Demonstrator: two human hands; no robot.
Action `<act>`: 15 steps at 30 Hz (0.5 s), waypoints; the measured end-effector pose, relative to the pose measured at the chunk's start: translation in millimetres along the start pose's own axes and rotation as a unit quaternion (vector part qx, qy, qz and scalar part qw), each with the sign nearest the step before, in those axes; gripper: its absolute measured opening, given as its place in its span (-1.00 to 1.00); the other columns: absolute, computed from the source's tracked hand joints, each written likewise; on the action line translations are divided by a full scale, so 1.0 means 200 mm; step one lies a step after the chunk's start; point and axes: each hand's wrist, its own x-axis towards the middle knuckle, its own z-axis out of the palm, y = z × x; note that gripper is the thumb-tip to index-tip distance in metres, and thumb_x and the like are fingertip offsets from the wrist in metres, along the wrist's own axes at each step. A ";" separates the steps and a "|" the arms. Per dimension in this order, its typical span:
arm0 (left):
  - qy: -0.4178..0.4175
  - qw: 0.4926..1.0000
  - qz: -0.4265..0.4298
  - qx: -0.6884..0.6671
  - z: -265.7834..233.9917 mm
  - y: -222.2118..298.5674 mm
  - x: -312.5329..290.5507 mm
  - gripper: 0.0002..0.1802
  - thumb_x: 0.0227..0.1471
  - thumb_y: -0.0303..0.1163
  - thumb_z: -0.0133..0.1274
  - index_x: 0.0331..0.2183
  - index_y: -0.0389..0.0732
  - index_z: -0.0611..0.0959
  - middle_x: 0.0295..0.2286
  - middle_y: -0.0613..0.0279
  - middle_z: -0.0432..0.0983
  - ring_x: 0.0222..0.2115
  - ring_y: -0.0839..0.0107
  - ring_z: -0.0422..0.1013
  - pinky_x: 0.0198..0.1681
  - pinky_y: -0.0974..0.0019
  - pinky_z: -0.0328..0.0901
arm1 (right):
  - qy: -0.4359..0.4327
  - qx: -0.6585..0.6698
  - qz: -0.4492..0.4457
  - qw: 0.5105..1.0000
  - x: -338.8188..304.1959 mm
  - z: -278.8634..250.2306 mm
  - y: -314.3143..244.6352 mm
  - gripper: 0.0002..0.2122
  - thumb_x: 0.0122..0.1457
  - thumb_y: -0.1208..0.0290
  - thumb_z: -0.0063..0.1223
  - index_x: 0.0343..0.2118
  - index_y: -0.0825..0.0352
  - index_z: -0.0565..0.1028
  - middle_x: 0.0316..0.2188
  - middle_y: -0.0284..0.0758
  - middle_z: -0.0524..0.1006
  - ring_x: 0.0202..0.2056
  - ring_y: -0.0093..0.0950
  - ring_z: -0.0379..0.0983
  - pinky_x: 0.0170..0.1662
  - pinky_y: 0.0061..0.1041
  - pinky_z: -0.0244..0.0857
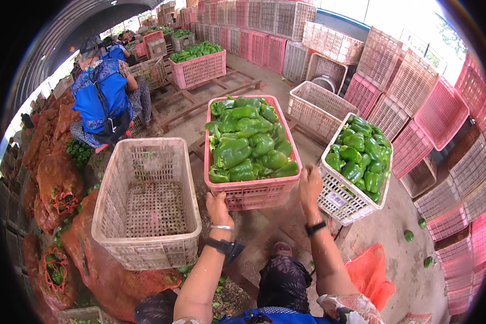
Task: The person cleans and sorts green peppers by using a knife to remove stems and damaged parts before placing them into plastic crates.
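Observation:
A pink plastic crate, heaped with green bell peppers, is in front of me. My left hand grips its near left corner, with its fingertips partly hidden against the crate wall. My right hand is raised at the near right corner, in the narrow gap beside a white crate. Its fingers point upward and are slightly blurred; whether they grip the pink crate is unclear. More green peppers fill the white crate. To the left stands an empty whitish crate, its slatted bottom showing.
A person in a blue vest sits at the far left by another pink crate of peppers. Red mesh sacks lie along the left. Stacked crates line the right side. Loose peppers and an orange mesh bag lie on the floor.

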 end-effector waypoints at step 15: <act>-0.096 0.992 0.022 -0.075 0.22 -0.03 0.05 -0.85 0.06 -0.49 0.01 -0.25 -0.20 0.53 -0.27 0.36 0.48 -0.25 0.52 0.39 -0.13 0.37 0.28 | -0.273 -0.175 0.098 0.941 0.32 0.13 0.24 -0.59 -0.04 0.05 0.14 -0.42 0.40 0.58 -0.36 0.03 0.56 -0.24 -0.04 0.51 -0.17 -0.14 0.36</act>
